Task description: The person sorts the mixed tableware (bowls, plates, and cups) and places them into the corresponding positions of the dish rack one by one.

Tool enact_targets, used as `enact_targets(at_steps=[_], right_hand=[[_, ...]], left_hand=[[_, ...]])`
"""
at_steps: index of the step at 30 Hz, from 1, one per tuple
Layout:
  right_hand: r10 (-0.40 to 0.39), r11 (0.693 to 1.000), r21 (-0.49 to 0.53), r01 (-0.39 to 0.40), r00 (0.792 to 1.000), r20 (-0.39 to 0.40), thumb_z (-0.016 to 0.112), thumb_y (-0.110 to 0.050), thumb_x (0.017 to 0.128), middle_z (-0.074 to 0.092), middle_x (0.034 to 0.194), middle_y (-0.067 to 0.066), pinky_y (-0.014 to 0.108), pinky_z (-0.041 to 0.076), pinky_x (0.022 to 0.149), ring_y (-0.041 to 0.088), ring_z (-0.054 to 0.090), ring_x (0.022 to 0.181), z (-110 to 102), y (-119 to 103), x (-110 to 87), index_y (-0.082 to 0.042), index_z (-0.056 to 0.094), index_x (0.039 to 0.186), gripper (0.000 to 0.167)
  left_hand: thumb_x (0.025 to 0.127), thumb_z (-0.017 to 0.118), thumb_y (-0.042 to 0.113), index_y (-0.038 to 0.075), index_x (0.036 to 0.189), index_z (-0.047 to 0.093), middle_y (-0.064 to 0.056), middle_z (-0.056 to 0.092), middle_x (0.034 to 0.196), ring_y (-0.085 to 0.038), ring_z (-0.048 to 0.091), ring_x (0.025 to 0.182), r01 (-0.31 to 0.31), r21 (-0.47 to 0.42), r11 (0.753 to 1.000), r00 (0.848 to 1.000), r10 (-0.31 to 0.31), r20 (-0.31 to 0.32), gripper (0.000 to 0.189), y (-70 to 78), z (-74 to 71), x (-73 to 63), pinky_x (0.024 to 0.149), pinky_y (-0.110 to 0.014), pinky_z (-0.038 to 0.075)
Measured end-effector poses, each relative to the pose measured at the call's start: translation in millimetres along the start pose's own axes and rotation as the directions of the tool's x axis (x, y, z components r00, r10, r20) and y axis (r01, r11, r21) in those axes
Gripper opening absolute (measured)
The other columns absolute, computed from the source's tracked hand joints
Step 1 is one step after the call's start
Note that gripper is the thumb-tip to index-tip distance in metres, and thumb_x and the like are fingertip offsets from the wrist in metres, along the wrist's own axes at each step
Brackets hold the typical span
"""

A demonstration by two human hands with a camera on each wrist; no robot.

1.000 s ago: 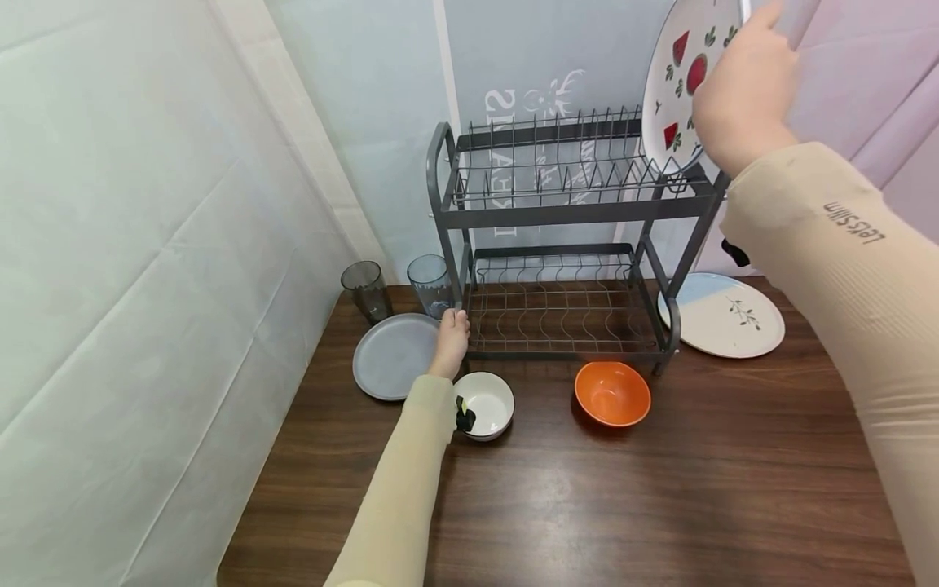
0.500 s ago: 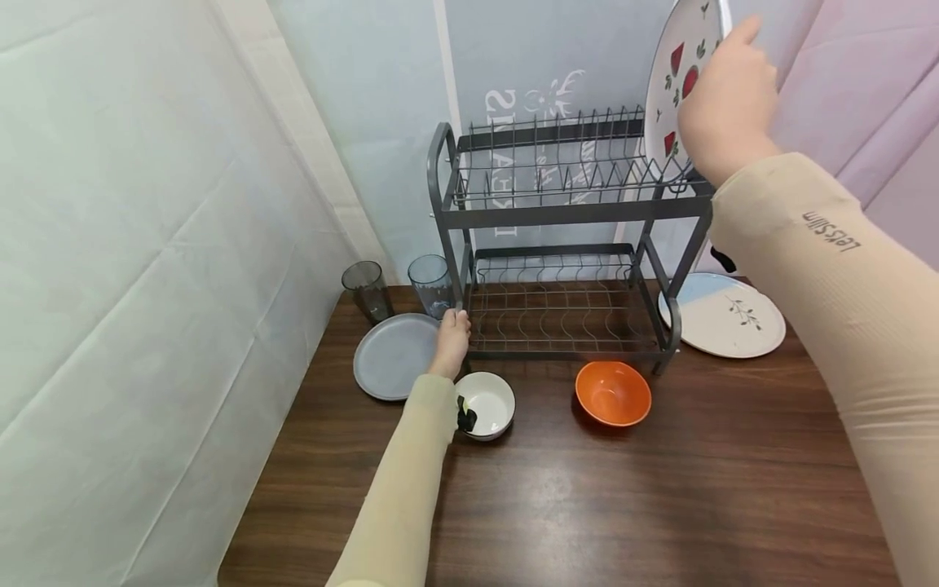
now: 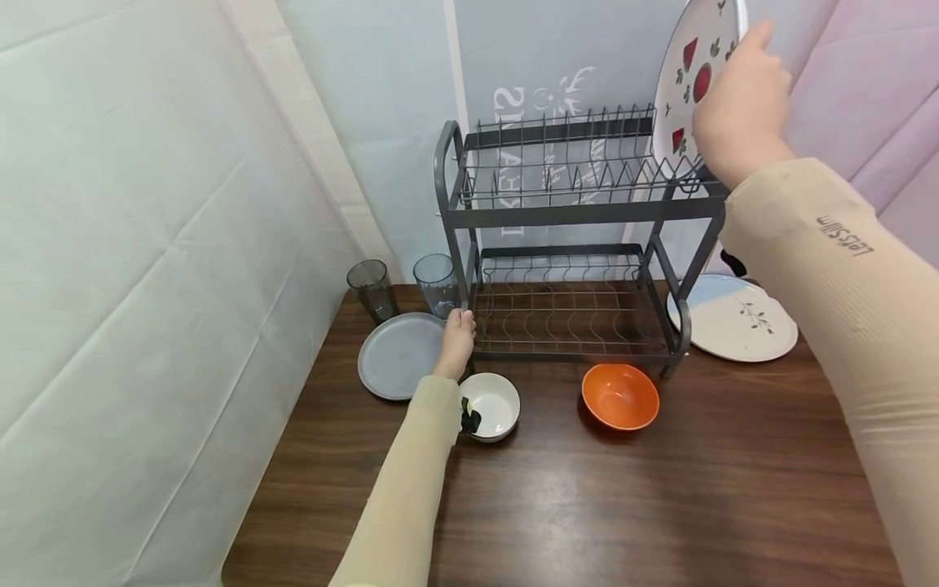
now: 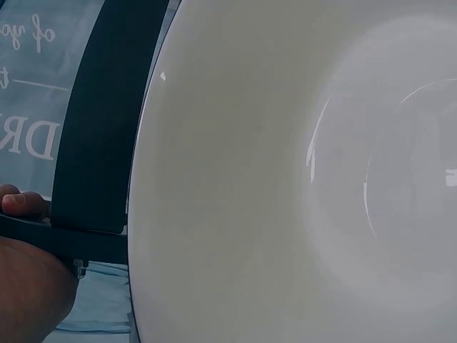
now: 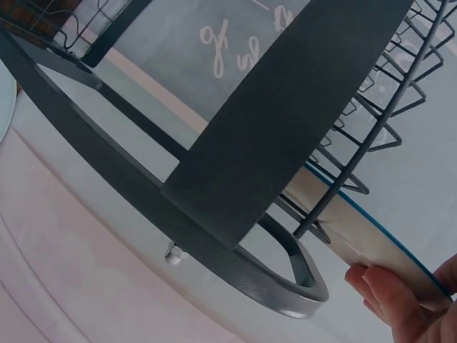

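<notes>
A round white plate (image 3: pixel 681 106) with a red watermelon pattern stands on edge at the right end of the dark dish rack's (image 3: pixel 587 214) upper tier. My right hand (image 3: pixel 742 114) holds it by its right side. In the right wrist view, fingers and thumb of the right hand (image 5: pixel 403 300) pinch the edge of the plate (image 5: pixel 368 239), whose lower part sits among the wires. Low on the left, my left hand (image 3: pixel 456 342) grips the rack's front left leg. The left wrist view shows the left hand (image 4: pixel 32 279) around a dark bar, beside a large white bowl (image 4: pixel 228 179).
On the wooden table stand a white bowl (image 3: pixel 499 403) and an orange bowl (image 3: pixel 620 397) before the rack. Left are a grey plate (image 3: pixel 399 355), a grey glass (image 3: pixel 374 292) and a blue glass (image 3: pixel 436 285). A blue-and-cream plate (image 3: pixel 741 322) lies right.
The watermelon plate has shifted slightly left relative to the rack and turned more edge-on, with my right hand still holding it. My left hand stays on the leg. The head view has shifted a little.
</notes>
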State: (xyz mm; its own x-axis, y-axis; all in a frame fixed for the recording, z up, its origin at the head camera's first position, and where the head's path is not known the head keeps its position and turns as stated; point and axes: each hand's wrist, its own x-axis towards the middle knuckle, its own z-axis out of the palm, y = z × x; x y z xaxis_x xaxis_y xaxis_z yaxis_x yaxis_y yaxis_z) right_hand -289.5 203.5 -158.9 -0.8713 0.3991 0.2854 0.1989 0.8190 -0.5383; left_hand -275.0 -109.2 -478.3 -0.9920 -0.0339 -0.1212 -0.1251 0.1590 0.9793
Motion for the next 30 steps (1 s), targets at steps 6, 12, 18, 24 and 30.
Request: enact_targets(at_steps=[6,12,18,24,30], right_hand=[[-0.019,1.0,0.0,0.019,1.0,-0.009,0.039,-0.006,0.084,0.041,0.138,0.025,0.051,0.043,0.096,0.042,0.046,0.123,0.9,1.2,-1.2,-0.005,0.01,0.14,0.063],[-0.047,0.998,0.047,0.049,0.998,-0.032,0.038,-0.003,0.086,0.042,0.138,0.023,0.049,0.044,0.094,0.041,0.049,0.121,9.9,6.7,-5.9,-0.008,0.009,0.141,0.063],[-0.049,0.995,0.082,0.051,0.998,-0.025,0.038,-0.003,0.088,0.041,0.139,0.021,0.047,0.046,0.093,0.038,0.051,0.12,18.6,11.4,-10.7,-0.01,0.006,0.142,0.063],[-0.051,0.995,0.084,0.052,0.999,-0.007,0.029,-0.008,0.091,0.04,0.141,0.022,0.049,0.046,0.092,0.041,0.05,0.119,21.5,17.7,-14.2,-0.011,0.005,0.141,0.055],[-0.078,0.992,0.102,0.077,0.997,0.011,0.026,-0.02,0.096,0.04,0.141,0.021,0.05,0.046,0.093,0.039,0.05,0.12,22.8,25.1,-19.7,-0.01,0.008,0.138,0.046]], left_hand=[[0.102,0.029,0.031,0.012,0.097,0.034,-0.002,0.033,0.091,-0.021,0.041,0.1,0.005,-0.018,1.0,1.0,-0.005,0.001,0.021,1.2,-2.6,0.3,0.089,-0.038,0.035],[0.102,0.029,0.032,0.011,0.099,0.035,-0.002,0.034,0.092,-0.023,0.042,0.102,0.014,-0.009,1.0,1.0,-0.014,0.001,0.021,2.5,-4.7,1.0,0.088,-0.037,0.035],[0.102,0.03,0.03,0.011,0.097,0.036,-0.002,0.034,0.089,-0.02,0.04,0.096,-0.003,-0.017,1.0,1.0,0.003,-0.019,0.02,2.0,-5.4,2.7,0.092,-0.038,0.036],[0.102,0.029,0.029,0.012,0.097,0.034,-0.002,0.032,0.091,-0.019,0.038,0.095,0.004,-0.029,1.0,1.0,-0.004,-0.006,0.019,3.2,-5.0,1.8,0.09,-0.037,0.035],[0.102,0.029,0.028,0.011,0.097,0.033,-0.002,0.031,0.091,-0.02,0.038,0.095,0.0,-0.041,0.999,1.0,0.0,0.006,0.018,3.6,-5.3,1.5,0.095,-0.039,0.036]])
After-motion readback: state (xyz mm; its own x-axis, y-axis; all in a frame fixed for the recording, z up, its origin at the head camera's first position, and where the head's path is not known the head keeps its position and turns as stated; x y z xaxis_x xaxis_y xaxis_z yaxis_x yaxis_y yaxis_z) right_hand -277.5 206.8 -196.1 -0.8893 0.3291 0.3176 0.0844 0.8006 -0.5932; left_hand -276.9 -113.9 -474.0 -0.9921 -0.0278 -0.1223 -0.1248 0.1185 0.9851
